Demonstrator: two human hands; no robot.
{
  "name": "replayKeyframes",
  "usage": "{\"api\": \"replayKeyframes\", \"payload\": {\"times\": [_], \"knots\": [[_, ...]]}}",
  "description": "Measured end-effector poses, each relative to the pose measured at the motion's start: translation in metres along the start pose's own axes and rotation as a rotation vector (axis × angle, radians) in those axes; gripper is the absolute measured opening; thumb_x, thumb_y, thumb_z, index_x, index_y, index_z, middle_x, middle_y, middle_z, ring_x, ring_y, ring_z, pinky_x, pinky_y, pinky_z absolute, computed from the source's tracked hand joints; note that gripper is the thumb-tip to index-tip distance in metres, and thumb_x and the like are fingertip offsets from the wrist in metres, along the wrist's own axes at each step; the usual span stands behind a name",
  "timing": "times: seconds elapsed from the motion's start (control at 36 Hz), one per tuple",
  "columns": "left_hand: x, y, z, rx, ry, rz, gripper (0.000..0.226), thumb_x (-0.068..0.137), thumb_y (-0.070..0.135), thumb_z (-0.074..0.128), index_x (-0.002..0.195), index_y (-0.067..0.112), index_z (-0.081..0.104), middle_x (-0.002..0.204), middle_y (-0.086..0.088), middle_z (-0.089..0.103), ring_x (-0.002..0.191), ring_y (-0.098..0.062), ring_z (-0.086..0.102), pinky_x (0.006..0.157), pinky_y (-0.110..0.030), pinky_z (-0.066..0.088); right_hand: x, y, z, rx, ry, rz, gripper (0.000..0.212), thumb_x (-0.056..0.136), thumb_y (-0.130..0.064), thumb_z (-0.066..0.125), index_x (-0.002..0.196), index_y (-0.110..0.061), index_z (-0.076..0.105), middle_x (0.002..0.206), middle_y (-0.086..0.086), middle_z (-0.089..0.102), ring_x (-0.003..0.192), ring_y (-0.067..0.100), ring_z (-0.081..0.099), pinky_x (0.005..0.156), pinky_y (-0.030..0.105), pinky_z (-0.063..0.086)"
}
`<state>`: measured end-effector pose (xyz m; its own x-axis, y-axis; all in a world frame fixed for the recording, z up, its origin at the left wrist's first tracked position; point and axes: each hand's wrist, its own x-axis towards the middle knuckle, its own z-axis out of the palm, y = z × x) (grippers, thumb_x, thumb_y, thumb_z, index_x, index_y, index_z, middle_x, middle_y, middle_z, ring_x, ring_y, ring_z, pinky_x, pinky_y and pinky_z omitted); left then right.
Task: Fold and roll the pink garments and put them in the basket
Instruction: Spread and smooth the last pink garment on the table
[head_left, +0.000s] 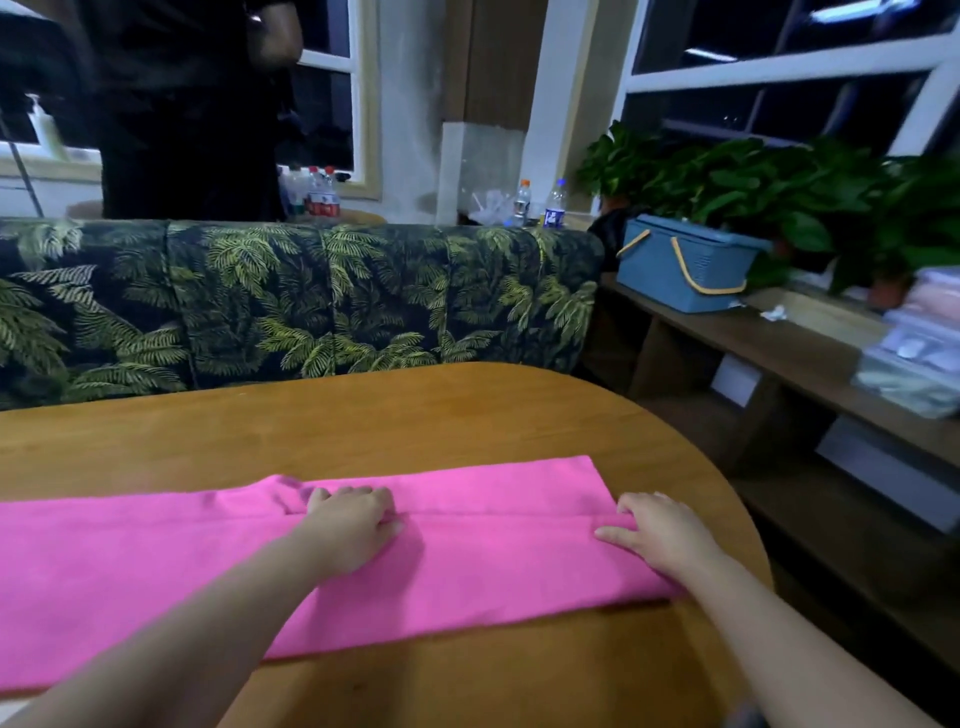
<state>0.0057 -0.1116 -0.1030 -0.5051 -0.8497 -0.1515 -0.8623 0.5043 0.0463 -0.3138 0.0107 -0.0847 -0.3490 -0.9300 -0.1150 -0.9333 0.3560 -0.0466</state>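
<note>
1. We are at a rounded wooden worktop (467, 410) in a dim room with dark windows; a leaf-print sofa (291, 301) stands beyond our hands, and a low wooden shelf (810, 358) runs past our right hand.

2. One pink garment (493, 561) lies flat on the worktop as a long band, folded lengthwise, stretching from beyond our left hand to just under our right hand. A fold edge runs along it between the two hands.

3. Our left hand (353, 525) rests on the middle of the garment with its fingers bent over the fold edge; whether it pinches the cloth or only presses, we cannot tell.

4. Our right hand (654, 530) sits at the garment's right end, its thumb and fingers curled round the edge of the upper layer. The two hands are well apart.

5. We judge the folding step to be in hand: the band looks set, and rolling has not begun.

6. The next move, as we see it, calls for a tight roll begun from one end, with the edges kept aligned.

7. Count: one pink garment in view, two hands, one blue basket (685, 270) with yellow handles, well beyond our right hand on the shelf.
</note>
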Motion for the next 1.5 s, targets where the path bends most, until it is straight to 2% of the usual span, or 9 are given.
{"api": "replayKeyframes", "payload": {"times": [0.11,0.28,0.81,0.92,1.0,1.11,1.19,1.31,1.5], "knots": [[-0.002,-0.005,-0.013,-0.091,-0.038,0.062,0.032,0.101,0.043,0.037,0.074,0.026,0.038,0.095,0.006,0.054,0.098,-0.018,0.052,0.093,-0.035,0.034,0.001,0.003,-0.004,0.212,0.074,-0.012,0.017,0.096,-0.029,0.055,0.106,-0.016,0.058,0.111,0.001,0.059,0.106,0.018,0.055,0.083,0.025,0.037],[0.009,-0.026,-0.034,-0.395,0.07,0.076,0.023,0.1,0.033,0.044,0.08,0.022,0.049,0.074,0.007,0.055,0.068,-0.009,0.051,0.062,-0.024,0.037,0.025,-0.012,-0.029,0.418,0.213,0.027,0.028,0.101,-0.012,0.04,0.127,-0.01,0.052,0.128,0.005,0.05,0.117,0.018,0.049,0.098,0.027,0.037],[0.069,-0.043,0.011,-0.266,0.137,-0.152,0.033,0.094,0.053,0.047,0.092,0.021,0.057,0.089,-0.002,0.068,0.087,-0.024,0.063,0.077,-0.033,0.051,0.107,-0.032,0.023,0.155,0.25,0.255,0.029,0.1,-0.024,0.04,0.111,-0.002,0.055,0.114,0.014,0.064,0.107,0.028,0.06,0.082,0.031,0.045],[0.06,-0.038,0.01,-0.127,0.197,-0.187,0.04,0.091,0.062,0.044,0.092,0.023,0.052,0.091,-0.002,0.066,0.091,-0.026,0.064,0.066,-0.03,0.044,0.109,-0.034,0.024,0.179,0.233,0.291,0.025,0.099,-0.021,0.042,0.112,-0.003,0.053,0.114,0.013,0.063,0.105,0.03,0.06,0.075,0.03,0.043],[0.052,-0.051,0.007,-0.12,0.169,-0.122,0.036,0.09,0.064,0.043,0.099,0.029,0.046,0.086,0.007,0.057,0.097,-0.021,0.06,0.078,-0.033,0.038,0.107,-0.043,0.02,0.157,0.235,0.325,0.022,0.099,-0.015,0.042,0.117,-0.005,0.049,0.12,0.012,0.057,0.109,0.03,0.058,0.075,0.032,0.042],[0.025,-0.085,0.012,-0.208,0.365,-0.001,0.037,0.091,0.062,0.034,0.106,0.034,0.053,0.099,0.015,0.054,0.103,-0.013,0.052,0.085,-0.035,0.028,0.1,-0.059,0.012,-0.021,0.393,0.186,0.024,0.096,-0.005,0.043,0.118,-0.013,0.048,0.123,0.008,0.051,0.114,0.024,0.05,0.085,0.032,0.045],[0.001,-0.118,0.021,-0.354,0.549,0.087,0.034,0.09,0.062,0.034,0.095,0.036,0.056,0.089,0.011,0.057,0.088,-0.019,0.055,0.075,-0.038,0.04,0.092,-0.078,0.014,0.069,0.388,-0.003,0.015,0.093,-0.008,0.048,0.102,-0.018,0.056,0.11,0.002,0.056,0.107,0.022,0.052,0.084,0.032,0.042],[-0.02,-0.16,0.034,-0.386,0.506,0.119,0.012,0.092,0.051,0.052,0.088,0.04,0.052,0.086,0.013,0.059,0.078,-0.019,0.06,0.067,-0.035,0.044,0.079,-0.12,0.027,0.29,0.286,-0.237,0.013,0.092,-0.015,0.054,0.103,-0.019,0.06,0.107,-0.001,0.056,0.108,0.017,0.049,0.09,0.029,0.042],[-0.018,-0.208,0.049,-0.179,0.463,0.041,0.051,0.081,0.078,0.033,0.088,0.033,0.055,0.079,0.011,0.053,0.072,-0.023,0.057,0.066,-0.04,0.048,0.072,-0.161,0.048,0.266,0.25,-0.254,0.039,0.097,-0.039,0.044,0.132,-0.022,0.048,0.136,-0.003,0.048,0.128,0.018,0.039,0.106,0.032,0.031]]}}
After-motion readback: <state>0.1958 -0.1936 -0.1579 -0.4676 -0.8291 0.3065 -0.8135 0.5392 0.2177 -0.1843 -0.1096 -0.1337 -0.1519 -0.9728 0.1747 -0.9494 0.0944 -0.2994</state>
